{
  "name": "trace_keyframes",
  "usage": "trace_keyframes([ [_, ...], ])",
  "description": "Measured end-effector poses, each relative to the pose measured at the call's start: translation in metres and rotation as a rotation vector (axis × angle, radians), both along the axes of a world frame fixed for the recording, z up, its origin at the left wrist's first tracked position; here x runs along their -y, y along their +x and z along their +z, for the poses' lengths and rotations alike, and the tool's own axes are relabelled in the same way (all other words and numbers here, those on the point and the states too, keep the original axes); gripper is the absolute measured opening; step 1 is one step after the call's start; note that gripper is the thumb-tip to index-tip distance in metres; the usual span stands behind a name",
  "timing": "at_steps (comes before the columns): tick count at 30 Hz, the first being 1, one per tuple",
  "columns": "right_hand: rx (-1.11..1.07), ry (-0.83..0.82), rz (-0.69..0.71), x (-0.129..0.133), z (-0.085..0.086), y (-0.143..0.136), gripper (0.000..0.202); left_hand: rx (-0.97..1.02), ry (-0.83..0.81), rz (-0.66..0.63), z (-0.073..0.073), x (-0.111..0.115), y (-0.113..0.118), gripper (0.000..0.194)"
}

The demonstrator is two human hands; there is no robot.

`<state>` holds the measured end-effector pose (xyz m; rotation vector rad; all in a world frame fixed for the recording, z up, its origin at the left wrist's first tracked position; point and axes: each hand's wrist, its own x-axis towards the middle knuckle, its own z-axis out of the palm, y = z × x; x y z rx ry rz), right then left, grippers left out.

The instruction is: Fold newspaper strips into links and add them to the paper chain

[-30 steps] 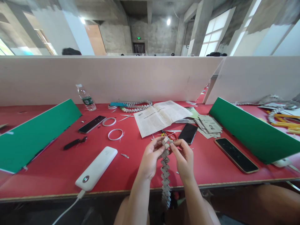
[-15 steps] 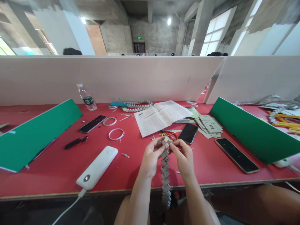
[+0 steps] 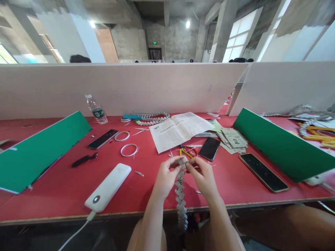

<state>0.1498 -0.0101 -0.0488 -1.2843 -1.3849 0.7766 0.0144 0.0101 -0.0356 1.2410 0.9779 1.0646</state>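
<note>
A folded-paper chain (image 3: 180, 191), zigzag and grey-white, hangs from between my hands down past the table's front edge. My left hand (image 3: 167, 174) pinches its upper end from the left, fingers curled over the top links. On the other side, my right hand (image 3: 201, 172) has thumb and forefinger closed at the same top link. Just beyond my fingertips lie yellow-handled pliers (image 3: 185, 151), partly hidden. An open printed sheet (image 3: 180, 129) is spread on the red table (image 3: 151, 195) farther back.
To the left are a white power bank (image 3: 108, 188) with a cable, two white rings (image 3: 129, 150), a black-handled tool (image 3: 83, 159) and a bottle (image 3: 96, 109). Phones (image 3: 263, 172) and paper slips (image 3: 234, 139) lie right. Green boards (image 3: 282, 146) flank the space; a person's leg shows lower right.
Both hands have come slightly lower with the chain, whose hanging part has swung a little left. The right fingers have shifted at the top link, and more of the pliers shows.
</note>
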Motion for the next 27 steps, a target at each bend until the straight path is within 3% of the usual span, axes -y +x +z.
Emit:
trace_keyframes([
  [18,0.084,0.006,0.114,0.000,0.000,0.006,0.014,-0.180,0.087,-0.065,0.010,0.003,-0.012,0.034],
  [27,-0.186,-0.026,-0.063,-0.002,-0.001,-0.009,0.022,-0.182,0.098,-0.030,0.013,0.004,-0.006,0.034],
])
